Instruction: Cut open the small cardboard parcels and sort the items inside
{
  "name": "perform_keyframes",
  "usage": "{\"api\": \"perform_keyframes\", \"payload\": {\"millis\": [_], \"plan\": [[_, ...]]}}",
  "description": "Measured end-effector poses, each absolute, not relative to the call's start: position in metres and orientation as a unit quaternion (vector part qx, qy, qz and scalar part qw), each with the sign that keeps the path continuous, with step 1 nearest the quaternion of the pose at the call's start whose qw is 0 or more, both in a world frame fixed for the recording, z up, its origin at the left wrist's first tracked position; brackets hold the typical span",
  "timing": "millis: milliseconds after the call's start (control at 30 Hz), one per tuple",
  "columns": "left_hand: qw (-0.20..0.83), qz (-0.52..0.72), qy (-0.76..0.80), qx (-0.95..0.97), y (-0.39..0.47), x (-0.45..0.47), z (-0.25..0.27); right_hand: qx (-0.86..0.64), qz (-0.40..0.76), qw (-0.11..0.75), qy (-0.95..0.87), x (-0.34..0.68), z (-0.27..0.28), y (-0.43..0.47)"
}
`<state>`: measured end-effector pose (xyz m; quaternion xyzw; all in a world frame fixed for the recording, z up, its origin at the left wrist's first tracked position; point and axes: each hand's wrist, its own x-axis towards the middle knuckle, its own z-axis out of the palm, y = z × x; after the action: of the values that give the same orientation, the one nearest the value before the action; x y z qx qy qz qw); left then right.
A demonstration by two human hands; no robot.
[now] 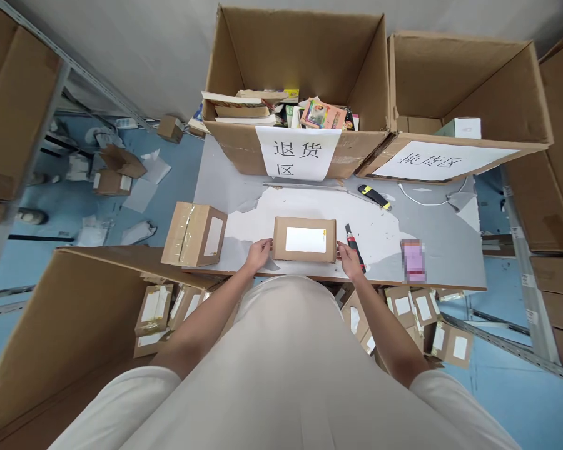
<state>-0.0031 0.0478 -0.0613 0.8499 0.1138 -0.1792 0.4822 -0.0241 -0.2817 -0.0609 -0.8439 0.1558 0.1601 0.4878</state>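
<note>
Grey-topped table (450, 250), whitish patch mid-surface. Plain pale grey wall (136, 37) behind table. Blue floor (507, 381) both sides of table. Metal shelf frame (112, 94) left of table, metal rack (520, 250) right of it.

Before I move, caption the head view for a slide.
Left hand and right hand at opposite ends of a labelled cardboard box on a table, red-and-black cutter beside the right.

There are two tabletop cartons (304, 239), two cutters (375, 196), two paper signs (299, 154) and one white cable (426, 204).
</note>
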Motion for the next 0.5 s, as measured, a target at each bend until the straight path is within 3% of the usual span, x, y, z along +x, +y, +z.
{"api": "perform_keyframes", "payload": {"millis": [133,367,500], "plan": [[0.502,-0.207,0.11,0.833,0.058,-0.03,-0.074,-0.849,0.128,0.488,0.158,-0.048,-0.065,-0.288],[0.587,-0.207,0.086,0.778,0.044,-0.043,-0.082,-0.829,0.181,0.516,0.119,-0.053,-0.066,-0.27],[0.565,-0.179,0.067,0.803,0.043,-0.037,-0.063,-0.826,0.166,0.527,0.113,-0.046,-0.055,-0.267]]}}
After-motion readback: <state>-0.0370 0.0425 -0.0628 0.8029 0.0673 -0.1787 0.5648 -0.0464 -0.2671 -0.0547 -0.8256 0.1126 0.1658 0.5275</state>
